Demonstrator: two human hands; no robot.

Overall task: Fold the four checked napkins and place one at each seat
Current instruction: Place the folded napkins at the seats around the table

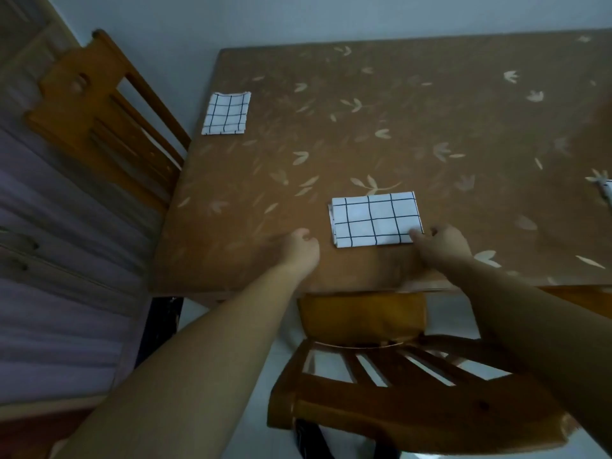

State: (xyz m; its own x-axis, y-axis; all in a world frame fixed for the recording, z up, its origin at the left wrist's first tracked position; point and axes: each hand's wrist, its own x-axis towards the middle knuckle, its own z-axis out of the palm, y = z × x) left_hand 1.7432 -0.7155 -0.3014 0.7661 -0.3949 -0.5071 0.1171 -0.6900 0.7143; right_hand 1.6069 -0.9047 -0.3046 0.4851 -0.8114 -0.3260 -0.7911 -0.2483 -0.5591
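A folded white napkin with dark checks (376,218) lies flat on the brown leaf-patterned table (397,127), near its front edge. My right hand (442,243) pinches the napkin's near right corner. My left hand (303,248) rests on the table left of that napkin, fingers loosely curled, holding nothing. A second folded checked napkin (227,113) lies at the table's left edge, in front of the left chair. A sliver of another checked cloth (606,190) shows at the right border of the view.
A wooden chair (390,376) stands below the table's front edge, right under my arms. Another wooden chair (99,104) stands at the table's left side. A wooden cabinet or bed frame (49,260) runs along the left. The floor is pale.
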